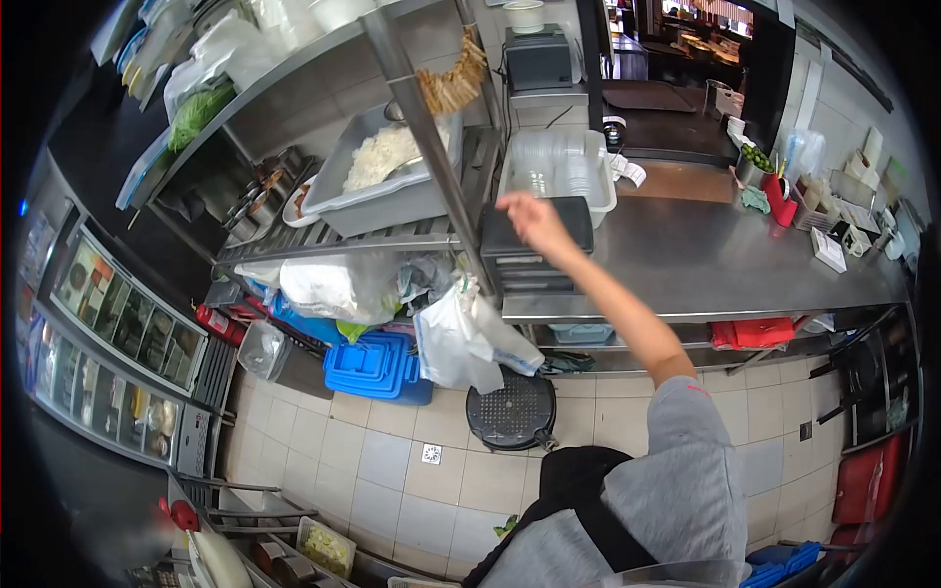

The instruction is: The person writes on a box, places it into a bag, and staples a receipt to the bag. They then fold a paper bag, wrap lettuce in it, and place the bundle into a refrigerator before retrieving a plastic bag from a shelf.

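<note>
My right hand (534, 223) is stretched out over the dark lid of a black box (495, 238) at the counter's left end. At least one finger points out to the left, and nothing shows in the hand. A white tub (605, 201) with stacked clear plastic containers (559, 162) stands just behind the box. To the left, beyond a metal shelf post (441, 157), a grey tub (377, 218) holds white rice-like food (377, 162) and a utensil. My left hand is out of view.
White plastic bags (456, 338) hang below the shelf, over a blue lidded bin (372, 363). A round black stool (510, 407) stands on the tiled floor. The steel counter (725, 250) runs right towards a red holder (779, 201). A glass-fronted fridge (127, 314) is at left.
</note>
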`<state>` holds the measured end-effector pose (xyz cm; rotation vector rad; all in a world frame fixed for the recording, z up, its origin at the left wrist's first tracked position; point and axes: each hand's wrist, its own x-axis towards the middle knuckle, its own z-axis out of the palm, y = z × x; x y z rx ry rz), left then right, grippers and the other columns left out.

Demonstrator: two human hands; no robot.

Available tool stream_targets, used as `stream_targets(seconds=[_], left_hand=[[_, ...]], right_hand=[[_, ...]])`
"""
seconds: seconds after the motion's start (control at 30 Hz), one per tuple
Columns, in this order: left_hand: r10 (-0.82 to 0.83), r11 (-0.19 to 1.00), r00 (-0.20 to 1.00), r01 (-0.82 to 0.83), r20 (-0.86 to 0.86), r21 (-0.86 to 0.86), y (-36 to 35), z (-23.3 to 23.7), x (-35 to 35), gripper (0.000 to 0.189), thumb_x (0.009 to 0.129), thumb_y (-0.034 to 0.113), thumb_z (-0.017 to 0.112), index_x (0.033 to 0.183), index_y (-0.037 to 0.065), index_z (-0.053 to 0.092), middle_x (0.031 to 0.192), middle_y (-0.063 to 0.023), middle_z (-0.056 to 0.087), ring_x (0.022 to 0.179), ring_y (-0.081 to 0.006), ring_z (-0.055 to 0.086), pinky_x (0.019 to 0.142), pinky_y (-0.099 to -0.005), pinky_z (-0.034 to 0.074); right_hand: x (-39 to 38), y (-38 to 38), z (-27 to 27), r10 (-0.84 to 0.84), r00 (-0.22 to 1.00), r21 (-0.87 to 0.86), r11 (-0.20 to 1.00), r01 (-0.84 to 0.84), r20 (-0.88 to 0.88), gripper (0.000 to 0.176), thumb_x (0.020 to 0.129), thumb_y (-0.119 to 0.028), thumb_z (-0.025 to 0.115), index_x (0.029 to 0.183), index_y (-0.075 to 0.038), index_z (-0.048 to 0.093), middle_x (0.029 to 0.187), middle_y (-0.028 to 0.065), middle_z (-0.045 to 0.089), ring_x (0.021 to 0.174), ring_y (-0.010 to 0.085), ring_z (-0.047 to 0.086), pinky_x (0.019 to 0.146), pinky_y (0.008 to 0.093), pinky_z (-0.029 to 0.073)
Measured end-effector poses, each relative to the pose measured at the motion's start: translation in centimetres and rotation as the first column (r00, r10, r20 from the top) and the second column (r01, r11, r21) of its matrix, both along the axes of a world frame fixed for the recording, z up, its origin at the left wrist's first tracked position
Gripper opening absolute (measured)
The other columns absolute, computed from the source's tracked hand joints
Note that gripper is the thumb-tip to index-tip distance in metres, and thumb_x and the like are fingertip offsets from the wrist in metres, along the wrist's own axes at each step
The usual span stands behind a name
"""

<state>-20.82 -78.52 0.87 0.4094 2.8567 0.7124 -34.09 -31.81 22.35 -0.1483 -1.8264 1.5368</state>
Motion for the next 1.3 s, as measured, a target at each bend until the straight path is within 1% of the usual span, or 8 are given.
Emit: stream_targets(seconds=[0.33, 0.53, 0.63, 0.7, 0.83, 0.93, 1.13, 1.3], left_hand=[[0.014, 0.994, 0.990, 0.001, 0.143, -0.106, 13.4, -4.1, -2.2, 0.079, 0.046, 0.051, 0.078, 0.116, 0.020, 0.055, 0.108, -0.0036, 0.063, 0.103, -0.0216, 0.058, 0.084, -0.0339, 0.049], [0.241, 0.953, 0.939, -0.181, 0.246, -0.242, 20.9, -7.4, -4.7, 0.080, 0.046, 0.052, 0.078, 0.117, 0.022, 0.055, 0.109, -0.0027, 0.062, 0.104, -0.0210, 0.058, 0.085, -0.0335, 0.049], [0.425, 0.889, 0.842, -0.319, 0.333, -0.328, 22.2, -9.3, -4.2, 0.080, 0.046, 0.052, 0.078, 0.117, 0.022, 0.055, 0.109, -0.0023, 0.062, 0.104, -0.0207, 0.058, 0.085, -0.0333, 0.049], [0.552, 0.824, 0.715, -0.390, 0.429, -0.410, 21.4, -11.4, -2.3, 0.080, 0.046, 0.052, 0.078, 0.117, 0.023, 0.055, 0.109, -0.0020, 0.062, 0.104, -0.0205, 0.058, 0.085, -0.0331, 0.049], [0.683, 0.730, 0.428, -0.441, 0.592, -0.523, 19.6, -15.9, 5.1, 0.081, 0.046, 0.052, 0.078, 0.118, 0.023, 0.054, 0.110, -0.0014, 0.062, 0.105, -0.0201, 0.058, 0.085, -0.0329, 0.049], [0.702, 0.691, 0.220, -0.440, 0.678, -0.573, 19.6, -17.2, 8.3, 0.085, 0.044, 0.052, 0.079, 0.120, 0.022, 0.053, 0.113, -0.0026, 0.061, 0.106, -0.0202, 0.057, 0.087, -0.0335, 0.048], [0.703, 0.695, 0.322, -0.503, 0.634, -0.514, 20.0, -16.3, 9.3, 0.095, 0.039, 0.049, 0.083, 0.122, 0.015, 0.052, 0.115, -0.0078, 0.060, 0.107, -0.0225, 0.057, 0.088, -0.0359, 0.048], [0.720, 0.674, 0.291, -0.507, 0.630, -0.537, 19.3, -14.4, 9.9, 0.096, 0.038, 0.051, 0.083, 0.120, 0.012, 0.054, 0.115, -0.0087, 0.060, 0.106, -0.0227, 0.057, 0.087, -0.0356, 0.048]], right_hand=[[-9.7, 25.3, 19.1, -0.417, 0.774, 0.521, 0.575, 0.631, -0.477, 0.023, 0.083, -0.018, 0.054, 0.101, -0.010, 0.065, 0.096, 0.0096, 0.066, 0.088, 0.0316, 0.061, 0.078, 0.0387, 0.048], [-17.5, 39.5, 26.9, -0.708, 0.644, 0.730, 0.271, 0.627, -0.290, 0.033, 0.080, -0.011, 0.046, 0.105, -0.020, 0.066, 0.102, 0.0162, 0.063, 0.095, 0.0338, 0.060, 0.081, 0.0450, 0.047], [-20.1, 44.4, 28.5, -0.776, 0.628, 0.872, 0.270, 0.409, -0.055, 0.022, 0.080, -0.011, 0.047, 0.088, -0.002, 0.065, 0.093, 0.0215, 0.063, 0.090, 0.0371, 0.061, 0.074, 0.0474, 0.048], [-24.1, 49.8, 27.1, -0.648, 0.654, 0.783, 0.140, 0.605, -0.389, 0.021, 0.076, -0.009, 0.054, 0.091, 0.002, 0.062, 0.094, 0.0241, 0.062, 0.090, 0.0385, 0.061, 0.074, 0.0463, 0.048], [-29.9, 57.2, 31.6, -0.814, 0.554, 0.958, 0.273, 0.093, 0.178, 0.034, 0.059, -0.015, 0.077, 0.086, 0.002, 0.065, 0.094, 0.0182, 0.066, 0.089, 0.0308, 0.063, 0.075, 0.0398, 0.051], [-37.7, 63.7, 32.7, -0.840, 0.153, 0.849, 0.489, -0.201, 0.520, 0.021, 0.064, -0.011, 0.072, 0.080, 0.001, 0.065, 0.086, 0.0171, 0.066, 0.081, 0.0256, 0.063, 0.073, 0.0374, 0.049], [-35.7, 63.7, 31.4, -0.758, 0.627, 0.978, 0.205, -0.034, 0.181, 0.010, 0.067, 0.000, 0.067, 0.067, 0.004, 0.057, 0.061, 0.0177, 0.059, 0.054, 0.0275, 0.058, 0.048, 0.0413, 0.047], [-28.9, 54.6, 32.6, -0.681, 0.621, 0.839, 0.539, 0.068, 0.387, 0.010, 0.064, -0.002, 0.067, 0.069, 0.000, 0.059, 0.067, 0.0140, 0.061, 0.056, 0.0221, 0.059, 0.048, 0.0354, 0.047]])
